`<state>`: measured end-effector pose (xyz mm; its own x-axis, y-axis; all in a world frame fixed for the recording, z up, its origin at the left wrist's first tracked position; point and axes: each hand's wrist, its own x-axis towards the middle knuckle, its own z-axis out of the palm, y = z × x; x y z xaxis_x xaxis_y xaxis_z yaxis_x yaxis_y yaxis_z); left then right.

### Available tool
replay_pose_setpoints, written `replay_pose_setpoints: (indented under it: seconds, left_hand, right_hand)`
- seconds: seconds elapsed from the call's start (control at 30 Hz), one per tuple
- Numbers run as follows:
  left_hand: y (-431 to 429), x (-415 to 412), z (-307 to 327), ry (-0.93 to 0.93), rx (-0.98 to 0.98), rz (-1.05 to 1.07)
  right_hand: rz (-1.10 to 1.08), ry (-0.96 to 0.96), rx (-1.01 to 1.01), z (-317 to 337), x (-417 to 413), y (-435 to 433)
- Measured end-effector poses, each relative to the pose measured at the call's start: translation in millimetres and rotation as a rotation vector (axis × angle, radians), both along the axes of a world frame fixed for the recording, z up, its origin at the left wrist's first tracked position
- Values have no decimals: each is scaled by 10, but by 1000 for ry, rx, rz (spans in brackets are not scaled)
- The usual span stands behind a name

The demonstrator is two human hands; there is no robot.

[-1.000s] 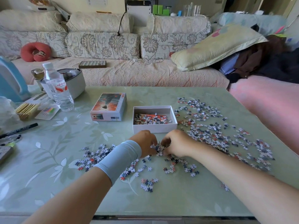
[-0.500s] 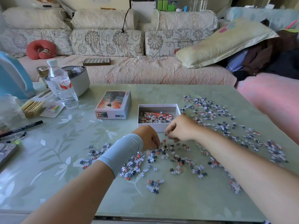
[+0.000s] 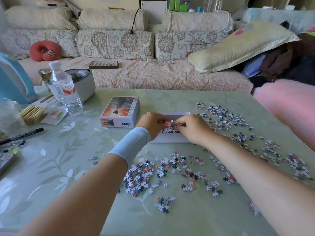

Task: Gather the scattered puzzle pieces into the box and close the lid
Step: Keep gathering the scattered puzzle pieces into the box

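Puzzle pieces [image 3: 141, 176]: most lie loose on the green table [image 3: 85, 150], in front of the box [image 3: 170, 139] and to its right; a small heap is inside it. Box white, open.

Both hands are over the box. Right hand [image 3: 193, 129]: fingers curled, tips pinching one of the puzzle pieces above the box interior. Left hand [image 3: 150, 124]: fingers curled down into the box, tips hidden; cannot tell whether it holds anything. Pale blue wristband [image 3: 131, 144] on the left wrist.

Lid [image 3: 119, 111]: printed side up, just left of the box. Water bottle [image 3: 66, 94]: well left of the box, beyond the lid.
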<state>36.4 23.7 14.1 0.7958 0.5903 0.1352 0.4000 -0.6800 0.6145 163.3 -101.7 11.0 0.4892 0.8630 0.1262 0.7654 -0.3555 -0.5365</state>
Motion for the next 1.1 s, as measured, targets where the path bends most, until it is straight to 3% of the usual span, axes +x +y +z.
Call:
replay_pose_setpoints:
  seconds: [0.1,0.23,0.37,0.47,0.57,0.63,0.77,1.0,1.1]
  left_hand:
    - [-44,-17,-95,80,51,-113]
    - [14,-128,21,-76,32,-88]
    - [156,-478,82,-22,110,-9]
    - [248,-811,18,269,169,52]
    - [310,-1144,-65,756,266,218]
    - [293,-1316,-110,954,248,267]
    - [185,-1464,-212,810,136,258]
    - [-57,-1475,-190,427,-42,-19]
    - [84,-1645,-90,337,-11,33]
  right_hand:
    - [40,-34,20,12,-44,-40]
    - [121,-86,76,46,-229,-29]
    - [277,-105,-68,-3,-524,51]
    - [355,-149,-236,-65,-746,84]
    - [451,-193,-349,-120,-961,94]
    - [493,-185,-394,-175,-1069,96]
    - [517,-201,-369,-242,-1083,91]
    - [420,-280,-303,-174,-965,-8]
    - [409,-232,-287,-162,-1091,33]
